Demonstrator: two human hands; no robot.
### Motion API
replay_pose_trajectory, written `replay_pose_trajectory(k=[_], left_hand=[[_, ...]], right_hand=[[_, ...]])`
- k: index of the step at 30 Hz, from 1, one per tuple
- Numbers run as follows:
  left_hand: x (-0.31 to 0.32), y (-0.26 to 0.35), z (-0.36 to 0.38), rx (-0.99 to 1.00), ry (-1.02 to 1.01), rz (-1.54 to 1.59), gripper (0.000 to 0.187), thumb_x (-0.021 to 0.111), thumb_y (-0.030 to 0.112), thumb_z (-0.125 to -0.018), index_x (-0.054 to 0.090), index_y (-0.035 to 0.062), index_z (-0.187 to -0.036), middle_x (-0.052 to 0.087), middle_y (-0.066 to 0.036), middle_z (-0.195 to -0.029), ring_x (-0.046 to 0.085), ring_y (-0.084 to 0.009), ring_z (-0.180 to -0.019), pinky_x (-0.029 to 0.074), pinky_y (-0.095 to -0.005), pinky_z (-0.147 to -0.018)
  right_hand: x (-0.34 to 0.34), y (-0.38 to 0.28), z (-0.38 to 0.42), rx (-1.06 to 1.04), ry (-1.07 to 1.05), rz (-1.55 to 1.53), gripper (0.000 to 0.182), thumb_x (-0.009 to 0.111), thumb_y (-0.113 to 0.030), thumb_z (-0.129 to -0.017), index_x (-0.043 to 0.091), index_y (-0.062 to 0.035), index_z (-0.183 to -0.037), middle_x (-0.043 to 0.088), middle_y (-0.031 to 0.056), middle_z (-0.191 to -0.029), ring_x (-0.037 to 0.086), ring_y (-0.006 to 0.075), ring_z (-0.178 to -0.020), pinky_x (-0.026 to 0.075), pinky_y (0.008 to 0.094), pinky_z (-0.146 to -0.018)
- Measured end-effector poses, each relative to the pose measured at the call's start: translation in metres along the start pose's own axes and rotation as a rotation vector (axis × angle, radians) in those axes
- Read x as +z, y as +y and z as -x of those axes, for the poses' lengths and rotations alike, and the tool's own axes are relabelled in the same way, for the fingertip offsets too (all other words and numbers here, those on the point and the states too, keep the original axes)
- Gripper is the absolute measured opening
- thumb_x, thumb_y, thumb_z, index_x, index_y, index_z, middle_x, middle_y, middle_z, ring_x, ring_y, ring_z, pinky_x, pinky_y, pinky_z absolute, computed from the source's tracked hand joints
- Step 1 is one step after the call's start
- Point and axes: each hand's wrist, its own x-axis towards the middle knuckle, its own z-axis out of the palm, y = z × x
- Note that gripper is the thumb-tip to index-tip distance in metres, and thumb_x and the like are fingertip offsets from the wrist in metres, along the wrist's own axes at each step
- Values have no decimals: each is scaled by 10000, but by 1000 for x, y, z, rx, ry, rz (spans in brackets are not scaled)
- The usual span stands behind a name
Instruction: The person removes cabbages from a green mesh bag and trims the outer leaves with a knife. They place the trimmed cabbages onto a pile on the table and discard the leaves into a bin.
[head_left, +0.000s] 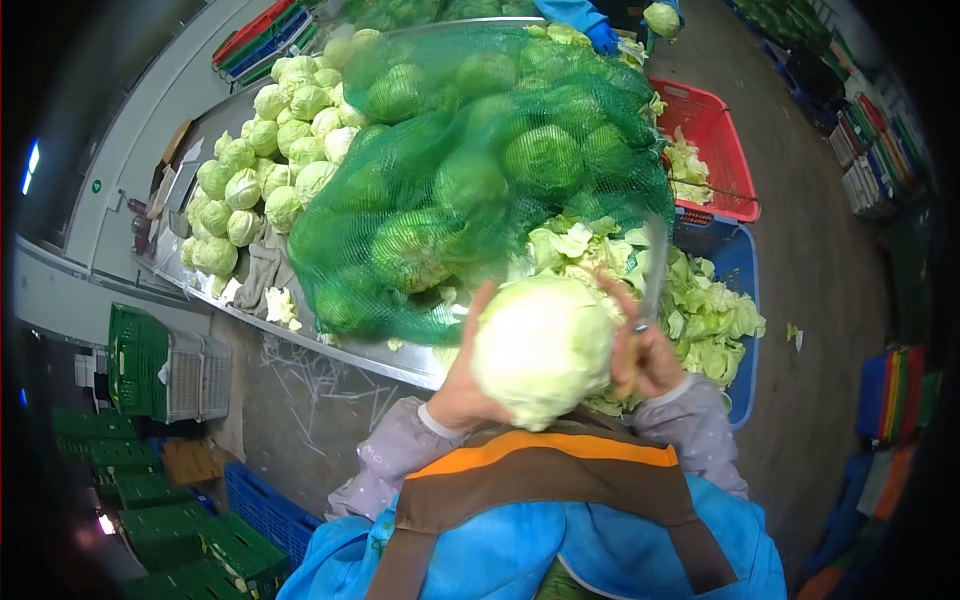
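A pale, trimmed-looking cabbage (540,350) is in front of my chest at the near edge of the table. My left hand (458,385) cups its left side with the fingers wrapped round it. Closed round a knife, my right hand (648,358) is at the cabbage's right side, with some fingers against it. The knife (656,268) has its blade pointing up and away from me, slightly blurred. Loose cabbage leaves (575,245) lie just beyond the hands. Behind them, a green mesh bag (420,165) full of cabbages spreads over the metal table (365,358).
Pale cabbages (285,130) are piled at the table's left, near a grey cloth (264,272). On the right stand a red basket (742,165) and a blue basket (742,385) holding leaves. Across the table, another person's blue-gloved hand (600,35) shows beside a cabbage (661,19).
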Motion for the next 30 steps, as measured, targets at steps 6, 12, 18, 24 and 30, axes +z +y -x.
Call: replay_pose_trajectory(k=[6, 12, 18, 24, 30], left_hand=[[7, 22, -5, 148, 2, -820, 1181, 929, 313, -442, 265, 64, -1386, 437, -124, -1253, 453, -261, -1154, 366, -399, -980], [35, 56, -18, 397, -359, -1231, 777, 847, 432, -551, 585, 120, -1213, 498, -156, -1178, 492, -313, -1049, 416, -410, -891], [27, 44, -18, 547, -292, -1106, 183, 752, 97, -708, 727, 99, -889, 602, -65, -698, 574, -208, -639, 434, -291, -542], [39, 43, -27, 304, 278, -682, 426, 784, 203, -698, 633, 41, -1062, 601, -123, -1069, 593, -224, -934, 478, -322, -757], [34, 39, -12, 166, -363, -913, 798, 860, 295, -583, 530, 130, -1291, 409, -203, -1371, 466, -318, -1220, 408, -380, -983]], right_hand=[[14, 3, 7, 223, -322, -662, 1039, 740, -612, -617, 318, -60, -1389, 504, 141, -1289, 545, 266, -1112, 470, 416, -947], [14, -2, 6, 391, -481, -664, 993, 711, -638, -640, 372, -39, -1356, 503, 155, -1288, 525, 288, -1143, 441, 420, -976], [11, -7, 10, 387, -448, -537, 1014, 714, -658, -617, 391, -25, -1340, 524, 147, -1260, 542, 268, -1115, 448, 401, -959], [5, 1, 8, 403, -399, -440, 1036, 717, -677, -593, 411, -11, -1325, 545, 139, -1233, 559, 248, -1087, 455, 383, -942], [-9, 17, 5, 432, -321, -312, 1059, 719, -697, -570, 430, 3, -1310, 566, 131, -1205, 575, 228, -1059, 462, 364, -925]])
